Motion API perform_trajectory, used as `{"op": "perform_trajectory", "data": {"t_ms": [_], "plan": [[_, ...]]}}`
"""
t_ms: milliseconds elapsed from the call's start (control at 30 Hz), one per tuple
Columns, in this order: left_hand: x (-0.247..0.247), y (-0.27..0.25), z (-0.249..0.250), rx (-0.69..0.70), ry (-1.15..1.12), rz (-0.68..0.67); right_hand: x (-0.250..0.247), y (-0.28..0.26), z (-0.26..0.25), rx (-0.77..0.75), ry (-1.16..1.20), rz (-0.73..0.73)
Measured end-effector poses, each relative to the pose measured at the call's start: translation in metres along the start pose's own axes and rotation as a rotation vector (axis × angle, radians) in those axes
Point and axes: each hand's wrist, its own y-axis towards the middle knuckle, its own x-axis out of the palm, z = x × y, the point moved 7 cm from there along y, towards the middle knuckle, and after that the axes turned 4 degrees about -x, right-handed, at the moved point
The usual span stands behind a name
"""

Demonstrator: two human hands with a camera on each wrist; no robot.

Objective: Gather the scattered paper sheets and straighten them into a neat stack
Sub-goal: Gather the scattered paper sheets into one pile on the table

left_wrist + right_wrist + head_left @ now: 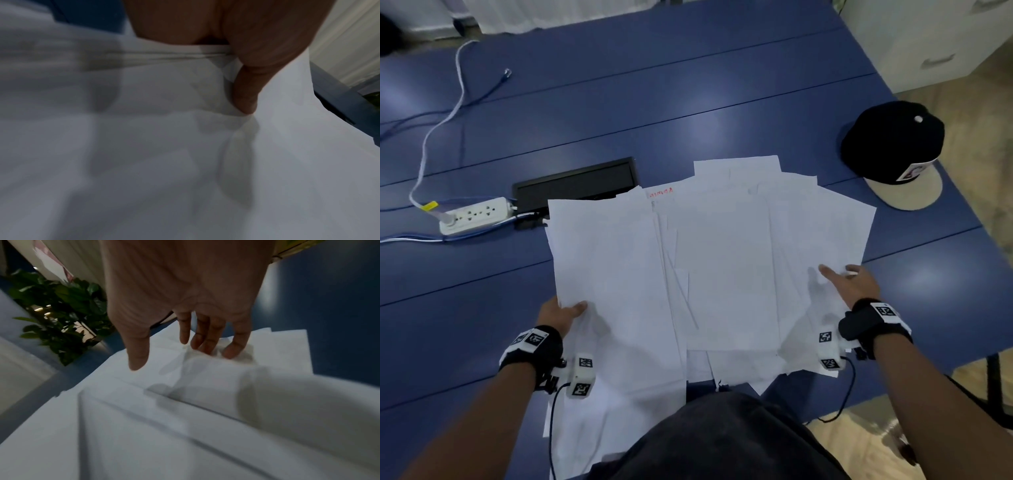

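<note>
Several white paper sheets lie fanned and overlapping on the blue table, some hanging over its near edge. My left hand pinches the left edge of the sheets, thumb on top and fingers hidden beneath. My right hand lies over the right side of the sheets, fingers fairly straight with their tips touching the paper, thumb spread away. One sheet near the far side shows red lettering.
A black cap with a tan brim sits at the right, close to the sheets. A black cable box and a white power strip with cables lie at the left. A white cabinet stands beyond the table's right edge.
</note>
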Motion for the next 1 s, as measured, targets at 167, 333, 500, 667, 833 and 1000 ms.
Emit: {"op": "perform_trajectory", "data": {"t_ms": [167, 333, 500, 667, 833, 1000], "plan": [[0.0, -0.002, 0.001, -0.011, -0.021, -0.01, 0.042, -0.015, -0.025, -0.106, 0.143, -0.138], [0.0, -0.001, 0.0, -0.003, -0.024, -0.034, 0.076, -0.026, -0.041, -0.188, 0.129, -0.174], [0.0, 0.002, -0.005, -0.051, -0.09, -0.074, 0.113, -0.052, -0.069, -0.346, -0.002, -0.353], [-0.001, 0.003, -0.006, -0.057, -0.166, -0.102, 0.144, -0.07, -0.09, -0.427, -0.18, -0.524], [-0.005, 0.005, -0.009, -0.072, -0.136, -0.092, 0.113, -0.046, -0.103, -0.333, -0.078, -0.253], [-0.004, 0.004, -0.01, -0.081, -0.145, -0.093, 0.114, -0.045, -0.094, -0.308, -0.104, -0.386]]}}
